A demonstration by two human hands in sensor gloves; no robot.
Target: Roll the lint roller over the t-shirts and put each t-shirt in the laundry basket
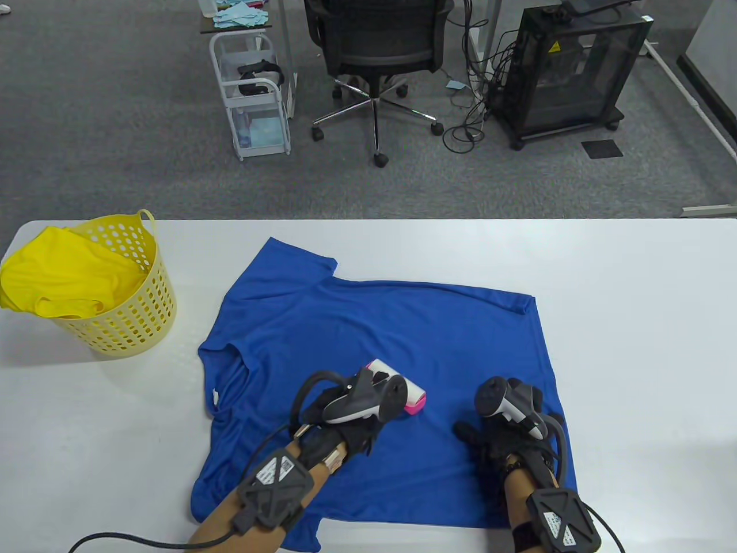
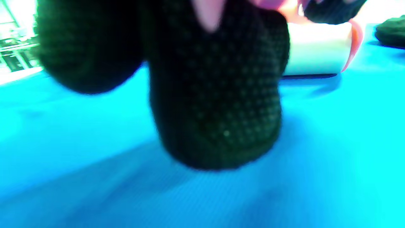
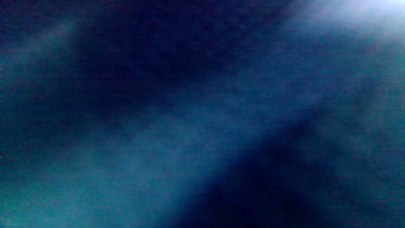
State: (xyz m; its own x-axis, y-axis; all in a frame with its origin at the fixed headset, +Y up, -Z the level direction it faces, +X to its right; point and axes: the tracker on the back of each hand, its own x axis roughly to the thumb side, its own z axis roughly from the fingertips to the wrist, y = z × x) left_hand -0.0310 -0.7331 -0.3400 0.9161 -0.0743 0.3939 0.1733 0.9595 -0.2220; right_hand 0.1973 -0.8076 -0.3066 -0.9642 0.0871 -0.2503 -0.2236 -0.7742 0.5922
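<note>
A blue t-shirt (image 1: pixel 374 357) of smooth, thin knit is spread flat on the white table (image 1: pixel 633 322), collar toward the left, with shallow creases near the shoulder and sleeve. A lint roller (image 1: pixel 397 393), a short white cylinder capped in pink plastic, is pressed against the fabric near the shirt's middle. It is gripped by the left hand (image 1: pixel 345 423); in the left wrist view the dotted, knitted glove fingers (image 2: pixel 218 95) are seen curled over a pink handle, with the roller's white drum (image 2: pixel 316 49) lying on the cloth behind them.

The right hand (image 1: pixel 495 443) is laid on the shirt, near the lower hem and right of the roller, thumb spread toward the left. Whether its fingers are straight or curled cannot be told: they are hidden under the tracker, and the right wrist view gives only dark, blurred blue cloth (image 3: pixel 202 133). The two hands are held apart.

A yellow laundry basket (image 1: pixel 129 322), round, of perforated plastic with a loop handle, is stood at the table's left end, well apart from the shirt. A yellow t-shirt (image 1: pixel 63 276) is heaped in it and spills over the rim.
</note>
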